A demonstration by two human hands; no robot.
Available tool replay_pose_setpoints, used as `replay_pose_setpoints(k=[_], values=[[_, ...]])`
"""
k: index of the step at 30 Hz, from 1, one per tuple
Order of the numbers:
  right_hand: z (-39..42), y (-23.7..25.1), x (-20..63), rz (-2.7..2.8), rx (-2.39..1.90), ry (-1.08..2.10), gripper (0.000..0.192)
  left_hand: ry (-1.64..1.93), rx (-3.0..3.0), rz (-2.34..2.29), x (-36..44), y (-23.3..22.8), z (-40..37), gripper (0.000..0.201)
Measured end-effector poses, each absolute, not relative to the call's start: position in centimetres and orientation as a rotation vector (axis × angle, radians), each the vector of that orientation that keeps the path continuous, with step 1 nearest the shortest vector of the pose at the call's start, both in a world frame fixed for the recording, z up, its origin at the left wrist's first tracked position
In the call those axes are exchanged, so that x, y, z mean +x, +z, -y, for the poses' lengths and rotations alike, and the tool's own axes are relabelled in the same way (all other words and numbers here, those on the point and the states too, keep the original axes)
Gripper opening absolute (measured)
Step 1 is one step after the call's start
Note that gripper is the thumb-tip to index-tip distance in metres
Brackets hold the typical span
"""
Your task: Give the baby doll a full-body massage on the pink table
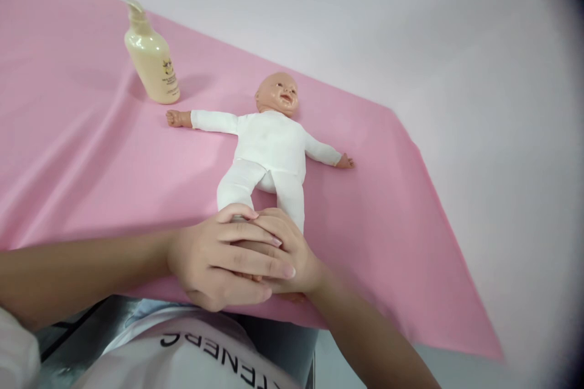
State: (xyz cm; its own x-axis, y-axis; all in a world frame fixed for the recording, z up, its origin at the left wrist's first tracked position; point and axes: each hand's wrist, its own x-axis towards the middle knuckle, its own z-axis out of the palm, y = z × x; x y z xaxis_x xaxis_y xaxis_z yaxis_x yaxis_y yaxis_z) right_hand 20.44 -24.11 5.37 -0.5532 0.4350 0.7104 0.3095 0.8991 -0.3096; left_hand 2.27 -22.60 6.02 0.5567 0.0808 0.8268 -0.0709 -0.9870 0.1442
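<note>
A baby doll [272, 143] with a bald head and a white cloth body lies face up, arms spread, on the pink cloth. At its lower legs, my left hand [228, 261] and my right hand [285, 249] are wrapped together around the leg on the left of the view. The fingers of my left hand lie across those of my right hand. Small bits of the doll's toes show between and below the fingers; most of that lower leg and foot is hidden.
A pale yellow pump bottle [152, 64] stands beyond the doll's arm at the left. The pink cloth [365, 243] covers the table and hangs over its edges. Behind it rises a white wall [365, 12]. My lettered white shirt is close to the near edge.
</note>
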Motion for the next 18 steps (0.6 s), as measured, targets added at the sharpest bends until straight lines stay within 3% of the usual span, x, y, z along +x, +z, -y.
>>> replay_pose_setpoints(k=[10, 18], values=[[24.36, 5.62, 20.43, 2.166, -0.570, 0.230, 0.031, 1.551, 2.566, 0.070, 2.67, 6.83, 22.05, 0.023], [24.25, 5.71, 20.59, 2.128, -0.588, 0.386, 0.033, 1.592, 2.628, 0.013, 2.99, 6.83, 21.86, 0.010]])
